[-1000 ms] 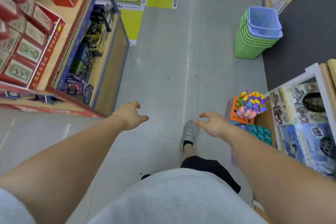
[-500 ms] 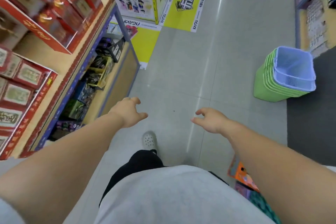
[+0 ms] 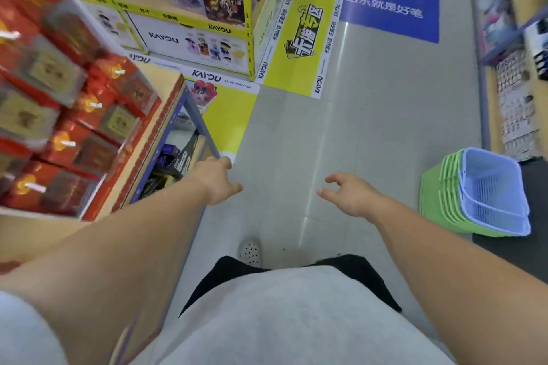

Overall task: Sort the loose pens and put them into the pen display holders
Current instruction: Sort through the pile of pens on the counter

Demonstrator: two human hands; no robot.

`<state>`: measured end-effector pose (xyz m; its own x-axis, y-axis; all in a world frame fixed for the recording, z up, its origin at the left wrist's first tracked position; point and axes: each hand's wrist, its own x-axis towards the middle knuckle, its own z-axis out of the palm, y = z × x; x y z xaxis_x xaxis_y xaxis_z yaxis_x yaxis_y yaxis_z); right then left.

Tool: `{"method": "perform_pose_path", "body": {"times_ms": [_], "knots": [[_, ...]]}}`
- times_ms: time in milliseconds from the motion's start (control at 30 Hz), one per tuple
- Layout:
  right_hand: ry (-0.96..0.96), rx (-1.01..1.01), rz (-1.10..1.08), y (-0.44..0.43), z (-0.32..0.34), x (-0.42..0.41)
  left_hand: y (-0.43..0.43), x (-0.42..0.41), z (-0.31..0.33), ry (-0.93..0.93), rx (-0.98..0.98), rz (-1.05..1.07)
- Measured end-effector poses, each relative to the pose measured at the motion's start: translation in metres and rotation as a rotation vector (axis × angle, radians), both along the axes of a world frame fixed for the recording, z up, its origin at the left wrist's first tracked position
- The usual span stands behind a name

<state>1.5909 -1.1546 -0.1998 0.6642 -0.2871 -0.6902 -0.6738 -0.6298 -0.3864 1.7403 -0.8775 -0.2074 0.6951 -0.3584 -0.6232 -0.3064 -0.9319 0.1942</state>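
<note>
Left hand (image 3: 218, 181) hangs over the aisle floor, fingers relaxed, holding nothing. Right hand (image 3: 353, 195) is the same, loosely curled and empty. Red boxes (image 3: 98, 127) at left are blurred; right shelf (image 3: 510, 98) is cut off. Where the pens and holders are, I can't tell.

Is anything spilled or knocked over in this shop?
Nothing stands out. The baskets sit nested together by the right shelving, the red boxes sit on their shelf, and the left hand and right hand hold nothing.
</note>
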Motion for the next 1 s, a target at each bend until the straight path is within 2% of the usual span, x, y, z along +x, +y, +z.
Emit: {"method": "perform_pose_path", "body": {"times_ms": [300,433,600,767,1000], "knots": [[0.001,0.021,0.032,-0.095,-0.017,0.187,-0.089,0.183,-0.002,-0.007,-0.018,0.069],[-0.028,0.019,0.117,-0.15,-0.027,0.285,-0.135,0.253,-0.006,0.001,0.004,0.168],[-0.079,0.028,0.255,-0.199,-0.009,0.412,-0.165,0.328,0.006,0.021,0.014,0.318],[-0.089,0.031,0.372,-0.207,-0.005,0.534,-0.17,0.409,0.009,0.006,0.013,0.428],[-0.073,-0.001,0.475,-0.17,-0.017,0.686,-0.133,0.54,-0.007,0.043,-0.052,0.544]]}}
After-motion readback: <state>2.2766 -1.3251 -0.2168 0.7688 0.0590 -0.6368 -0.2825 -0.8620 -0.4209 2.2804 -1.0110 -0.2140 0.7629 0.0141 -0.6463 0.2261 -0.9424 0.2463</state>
